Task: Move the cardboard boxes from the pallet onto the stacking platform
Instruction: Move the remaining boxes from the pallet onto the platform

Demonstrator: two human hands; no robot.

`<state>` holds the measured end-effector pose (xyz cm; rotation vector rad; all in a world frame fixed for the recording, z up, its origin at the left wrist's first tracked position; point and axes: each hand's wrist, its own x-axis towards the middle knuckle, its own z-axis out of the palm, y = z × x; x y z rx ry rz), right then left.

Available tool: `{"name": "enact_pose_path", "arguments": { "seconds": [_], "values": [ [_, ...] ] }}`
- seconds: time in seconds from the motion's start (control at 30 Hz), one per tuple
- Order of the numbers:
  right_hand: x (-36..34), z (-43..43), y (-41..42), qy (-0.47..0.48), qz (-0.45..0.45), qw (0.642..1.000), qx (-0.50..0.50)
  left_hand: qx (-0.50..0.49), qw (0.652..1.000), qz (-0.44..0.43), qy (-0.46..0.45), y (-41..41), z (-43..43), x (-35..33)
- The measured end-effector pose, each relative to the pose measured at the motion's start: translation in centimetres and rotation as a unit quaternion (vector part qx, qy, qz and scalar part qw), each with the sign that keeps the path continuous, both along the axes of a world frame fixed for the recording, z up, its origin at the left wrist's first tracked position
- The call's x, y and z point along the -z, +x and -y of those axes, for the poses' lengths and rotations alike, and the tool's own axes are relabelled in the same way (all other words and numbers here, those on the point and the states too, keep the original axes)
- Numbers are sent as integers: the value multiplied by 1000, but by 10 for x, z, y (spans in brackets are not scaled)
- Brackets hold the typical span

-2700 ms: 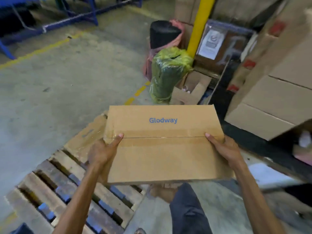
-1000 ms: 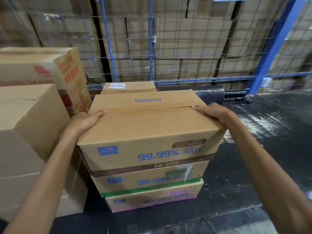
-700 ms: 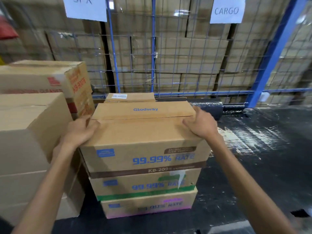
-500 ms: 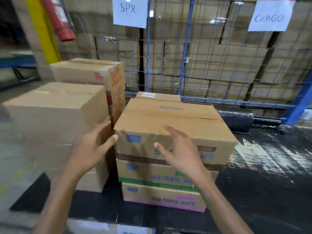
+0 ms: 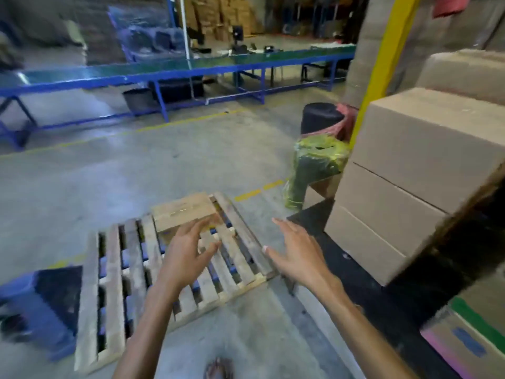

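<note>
We see two bare forearms, long and lean, running up from the lower edge: the left forearm [image 5: 147, 324] and the right forearm [image 5: 355, 324]. The left hand [image 5: 185, 258] and right hand [image 5: 297, 255] are bare as well, and we can make out a thumbnail [image 5: 264, 249] on the right one. At the bottom edge a small brownish shape [image 5: 220, 368] shows, too blurred for us to tell whether it is footwear.
</note>
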<state>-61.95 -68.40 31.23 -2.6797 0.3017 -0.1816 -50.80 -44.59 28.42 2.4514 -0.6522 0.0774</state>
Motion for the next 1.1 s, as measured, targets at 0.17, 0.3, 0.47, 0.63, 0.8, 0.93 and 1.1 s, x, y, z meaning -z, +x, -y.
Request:
{"name": "enact_pose_path", "arguments": {
  "seconds": [0.17,0.3,0.47,0.63,0.8,0.93,1.1],
  "values": [
    [75,-71,164,0,-72,994,-79,-115,992,-55,-1,105,-98,83],
    [123,-122,297,5,-124,987,-101,-174,979,-111,10,203,-150,129],
    [166,-158,412,27,-197,972,-123,-210,960,-180,53,311,-188,164],
    [212,-149,515,25,-234,964,-124,-227,947,-224,36,420,-193,197],
    [267,-122,640,21,-260,959,-112,-249,926,-280,38,543,-190,257],
    [353,-97,778,19,-289,952,-100,-283,899,-333,32,668,-182,333],
    [482,-74,926,31,-343,935,-85,-334,844,-420,20,801,-180,456]
  ]
}}
